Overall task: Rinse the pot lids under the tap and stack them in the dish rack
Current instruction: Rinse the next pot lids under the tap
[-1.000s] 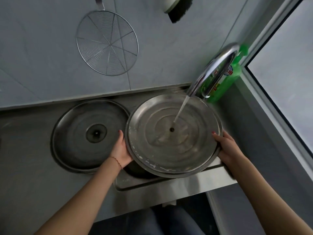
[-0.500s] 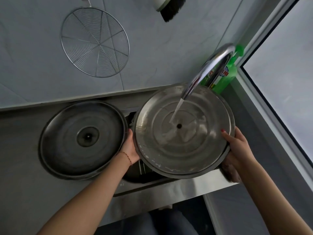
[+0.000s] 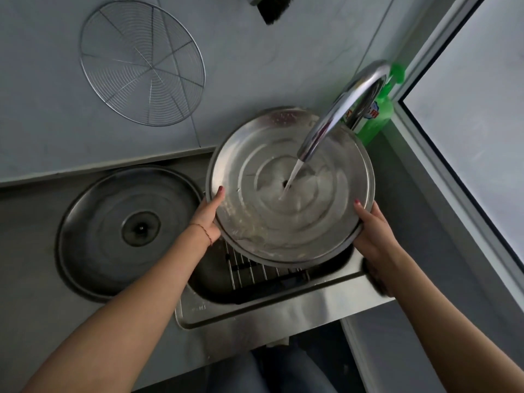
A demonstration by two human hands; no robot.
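A person stands at a steel sink [image 3: 255,313] and holds a wide round metal pot lid [image 3: 289,194] with its hollow underside facing up, tilted slightly toward them, directly over the basin. The left hand [image 3: 208,214] grips the lid's left rim, thumb curled over the edge onto the inner face and the other fingers hidden behind. The right hand [image 3: 374,231] grasps the near right rim the same way, with one fingertip showing on top. A curved chrome tap [image 3: 340,112] arches over from the far right, and its thin stream of water [image 3: 292,177] lands near the small hole at the lid's centre, spreading over ringed ridges streaked with pale residue. Below the lid, a wire rack [image 3: 255,268] sits inside the basin. A second lid [image 3: 130,231] lies flat on the counter to the left, just beside the held one. On the far wall hang a round wire strainer [image 3: 141,63] and a dark brush [image 3: 273,7], and a green soap bottle [image 3: 377,114] stands behind the tap. The lid looks like thin, stiff steel, probably fairly light but awkward because of its width. Wet and soapy, it is likely slippery, so a two-handed hold on opposite rims seems the surest grip.
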